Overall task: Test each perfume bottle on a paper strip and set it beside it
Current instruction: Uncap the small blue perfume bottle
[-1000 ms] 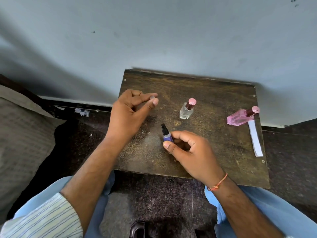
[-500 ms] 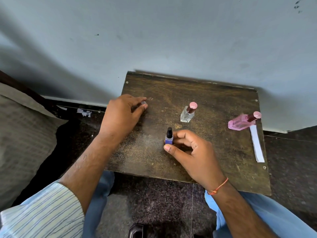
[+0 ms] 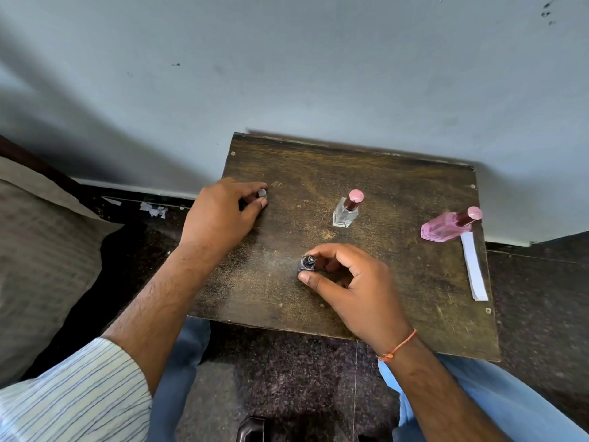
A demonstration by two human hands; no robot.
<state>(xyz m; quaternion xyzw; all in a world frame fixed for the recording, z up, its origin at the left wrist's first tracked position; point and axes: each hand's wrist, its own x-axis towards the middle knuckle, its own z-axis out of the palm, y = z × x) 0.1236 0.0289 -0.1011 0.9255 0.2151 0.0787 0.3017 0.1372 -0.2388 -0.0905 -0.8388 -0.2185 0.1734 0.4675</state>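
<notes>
1. I see a dark wooden table [image 3: 366,173] against a pale wall.
2. My right hand [image 3: 357,288] pinches a small blue bottle [image 3: 307,263], uncapped and upright on the table.
3. My left hand [image 3: 223,215] rests near the left edge, fingers closed on a small grey cap [image 3: 262,193].
4. A clear bottle [image 3: 345,212] with a pink cap stands mid-table.
5. A pink bottle [image 3: 446,228] stands far right, touching a white paper strip [image 3: 475,269].
</notes>
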